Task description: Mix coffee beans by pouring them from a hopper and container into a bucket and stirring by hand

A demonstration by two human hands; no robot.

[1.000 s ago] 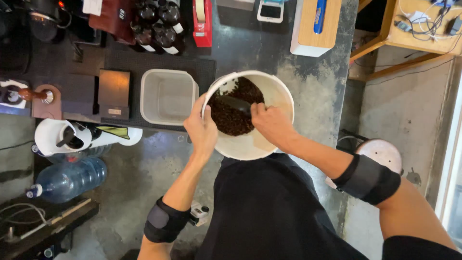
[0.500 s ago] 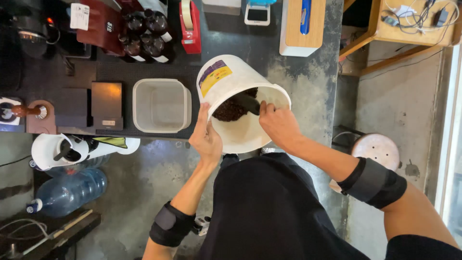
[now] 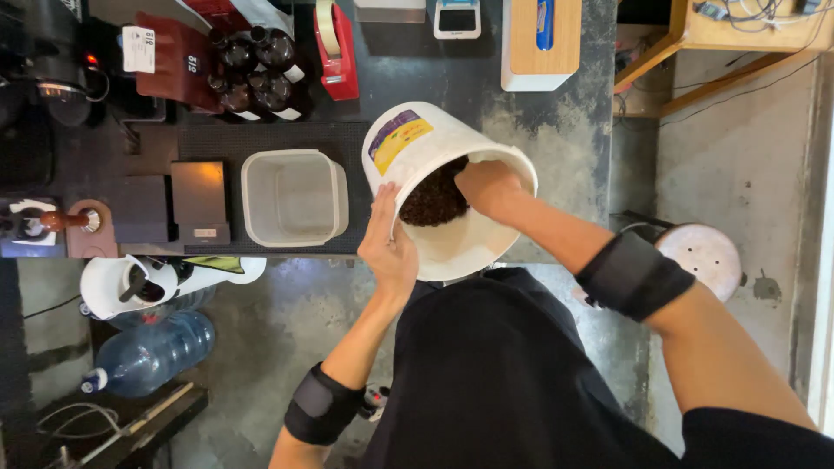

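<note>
At frame centre, the left hand (image 3: 388, 247) grasps the tilted white bucket's (image 3: 434, 148) rim, steadying it; right hand (image 3: 486, 187) fingers dig clenched into the dark grounds (image 3: 432, 198).

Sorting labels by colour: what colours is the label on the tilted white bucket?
Yellow and purple label on the bucket, head view.

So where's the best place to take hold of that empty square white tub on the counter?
By its rim. The square white tub sits upright and open on the dark mat, apart from the tilted white bucket that the left hand steadies. Coming from above, a grip over the near wall, fingers inside and thumb outside, looks simplest; that side faces the person and seems unobstructed.
</note>
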